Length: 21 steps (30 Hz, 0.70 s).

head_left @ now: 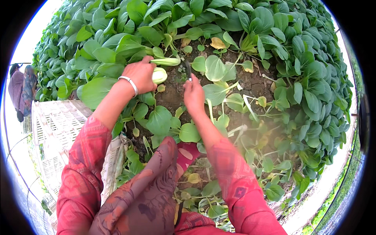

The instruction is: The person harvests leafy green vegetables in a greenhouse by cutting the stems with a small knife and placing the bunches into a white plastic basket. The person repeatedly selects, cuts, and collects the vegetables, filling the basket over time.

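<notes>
My left hand [140, 75], with a pale bangle at the wrist, is closed around bok choy [159, 75]. The pale, rounded base of the bok choy points right, and its green leaves spread to the left of my hand. A second pale green stalk [167, 61] sticks out just above it, beside my fingers. My right hand [194, 94] is wrapped around the handle of a small knife [188, 68]. Its dark, narrow blade points away from me, close to the stalk's end and above the soil. Most of the handle is hidden in my fist.
Dense bok choy plants [301, 58] grow ahead and to the right. Loose leaves [215, 94] and cut stalks lie over the brown soil [169, 96]. A white slatted plastic crate [58, 125] stands at my left. Farther left is another person [23, 92].
</notes>
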{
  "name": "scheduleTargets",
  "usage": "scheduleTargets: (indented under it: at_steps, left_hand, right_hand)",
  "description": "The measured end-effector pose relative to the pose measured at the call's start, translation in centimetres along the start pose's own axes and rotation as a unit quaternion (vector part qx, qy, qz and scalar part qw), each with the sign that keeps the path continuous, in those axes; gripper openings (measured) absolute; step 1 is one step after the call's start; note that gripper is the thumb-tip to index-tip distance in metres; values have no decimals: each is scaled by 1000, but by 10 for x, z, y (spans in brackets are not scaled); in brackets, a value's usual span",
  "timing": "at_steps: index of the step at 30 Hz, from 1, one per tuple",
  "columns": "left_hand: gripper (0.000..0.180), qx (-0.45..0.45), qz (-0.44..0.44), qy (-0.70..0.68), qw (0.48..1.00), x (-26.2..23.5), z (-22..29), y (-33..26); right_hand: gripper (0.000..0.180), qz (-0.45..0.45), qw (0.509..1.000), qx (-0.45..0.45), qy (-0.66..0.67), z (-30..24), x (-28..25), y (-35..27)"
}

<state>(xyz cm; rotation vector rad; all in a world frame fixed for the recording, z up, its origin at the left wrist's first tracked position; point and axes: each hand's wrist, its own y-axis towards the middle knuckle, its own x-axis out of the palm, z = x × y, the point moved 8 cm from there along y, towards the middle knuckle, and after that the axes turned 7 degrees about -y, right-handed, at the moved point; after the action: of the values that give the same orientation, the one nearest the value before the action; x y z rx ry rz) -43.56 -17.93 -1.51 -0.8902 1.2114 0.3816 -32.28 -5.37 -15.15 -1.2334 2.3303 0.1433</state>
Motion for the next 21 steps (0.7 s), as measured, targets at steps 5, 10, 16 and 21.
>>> scheduleTargets:
  at_steps: [5, 10, 16, 21]
  left_hand:
    - [56, 150, 136, -119, 972, -29, 72, -60]
    - [55, 272, 159, -186, 931, -38, 128, -107]
    - [78, 309, 10, -400, 863, -49, 158, -132]
    - [83, 372, 54, -502, 779, -80, 168, -139]
  right_hand:
    - [40, 65, 922, 129, 359, -30, -71, -37]
    - [28, 61, 845, 147, 510, -41, -134, -59]
    - [19, 300, 925, 47, 231, -61, -232, -111]
    - [18, 302, 951, -16, 68, -80, -247, -128]
